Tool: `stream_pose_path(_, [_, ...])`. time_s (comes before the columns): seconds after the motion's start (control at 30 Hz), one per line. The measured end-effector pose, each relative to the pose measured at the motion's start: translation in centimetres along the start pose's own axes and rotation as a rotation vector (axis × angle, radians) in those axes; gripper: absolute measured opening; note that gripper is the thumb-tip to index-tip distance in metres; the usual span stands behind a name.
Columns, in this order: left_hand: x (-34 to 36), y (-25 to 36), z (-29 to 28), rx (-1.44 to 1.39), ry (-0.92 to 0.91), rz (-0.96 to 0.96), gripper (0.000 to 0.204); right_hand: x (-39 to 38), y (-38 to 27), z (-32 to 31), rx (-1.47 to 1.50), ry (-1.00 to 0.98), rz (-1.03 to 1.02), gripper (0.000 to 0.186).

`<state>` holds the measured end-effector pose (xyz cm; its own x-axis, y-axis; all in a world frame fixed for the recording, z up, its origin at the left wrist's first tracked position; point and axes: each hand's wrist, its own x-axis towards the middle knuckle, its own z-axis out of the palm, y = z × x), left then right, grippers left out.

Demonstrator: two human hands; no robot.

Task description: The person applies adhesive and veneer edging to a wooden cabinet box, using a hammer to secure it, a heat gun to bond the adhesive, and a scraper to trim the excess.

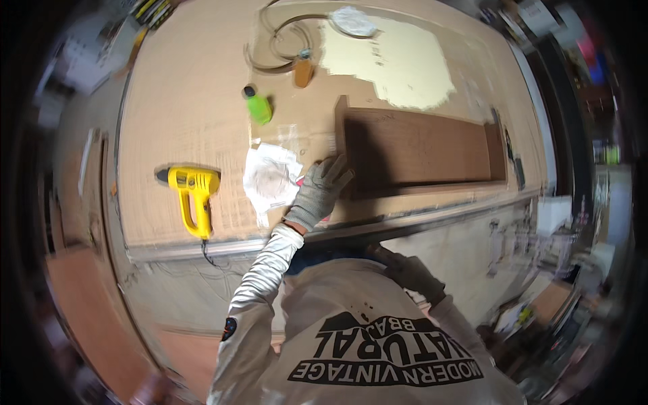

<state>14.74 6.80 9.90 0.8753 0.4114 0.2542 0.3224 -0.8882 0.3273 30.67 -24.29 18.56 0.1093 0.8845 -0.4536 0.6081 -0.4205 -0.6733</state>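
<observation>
My gloved left hand (pixel 325 182) reaches to the near left end of a brown wooden box (pixel 422 145), fingers slightly apart and bent; a red object (pixel 299 181) is partly hidden under it, too covered to name. Crumpled white paper (pixel 266 177) lies left of this hand. My gloved right hand (pixel 412 273) is low beside my body, below the table edge, in shadow; whether it holds anything is unclear. A yellow heat gun (pixel 192 199) lies at the left with its cord over the edge.
On the big worktop (pixel 175 88) stand a green bottle (pixel 258 108) and an orange bottle (pixel 302 71), near curled strips (pixel 277 67), a white bundle (pixel 352 20) and a cream patch (pixel 391 61). A dark tool (pixel 516 169) lies right of the box. Boards (pixel 84 310) and clutter surround the table.
</observation>
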Motion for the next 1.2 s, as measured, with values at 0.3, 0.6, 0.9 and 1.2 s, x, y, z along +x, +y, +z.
stream_pose_path(0.3, [9.1, -3.6, -0.4, 0.113, -0.441, 0.811, 0.051, -4.1, -2.7, 11.1, 0.339, 0.282, 0.481, 0.050])
stream_pose_path(0.6, [10.2, -2.6, 0.0, 0.169, -0.587, 1.018, 0.051, -8.9, -4.3, 22.5, 0.746, 0.747, 0.534, 0.057])
stream_pose_path(0.9, [10.9, -2.0, 0.8, 0.038, -0.681, 0.829, 0.041, -7.8, -4.5, 25.0, 0.889, 1.037, 0.454, 0.050])
stream_pose_path(1.2, [15.2, -1.5, 0.9, -0.274, -0.987, 0.605, 0.029, -6.6, -2.5, 24.3, 0.639, 0.743, 0.636, 0.043])
